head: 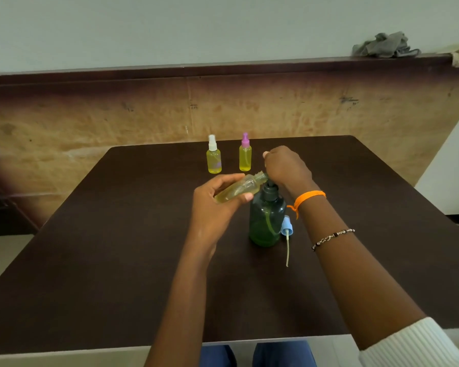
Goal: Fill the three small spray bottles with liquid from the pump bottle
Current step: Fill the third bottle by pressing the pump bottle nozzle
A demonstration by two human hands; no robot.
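A dark green pump bottle (267, 221) stands at the middle of the dark table (117, 260). My right hand (286, 168) rests on top of its black pump head, fingers curled over it. My left hand (212, 205) grips an uncapped small spray bottle (239, 189), tilted almost flat, with its open neck at the pump spout. Yellow liquid lies inside it. Its blue spray cap (287, 229) with a long dip tube lies on the table right of the pump bottle. Two capped small bottles of yellow liquid stand behind: a white-capped bottle (214, 156) and a purple-capped bottle (245, 154).
A wooden panel wall (143, 115) rises just behind the table's far edge. A grey cloth (384, 46) lies on the ledge at the upper right. My knees in blue trousers (257, 353) show under the near edge.
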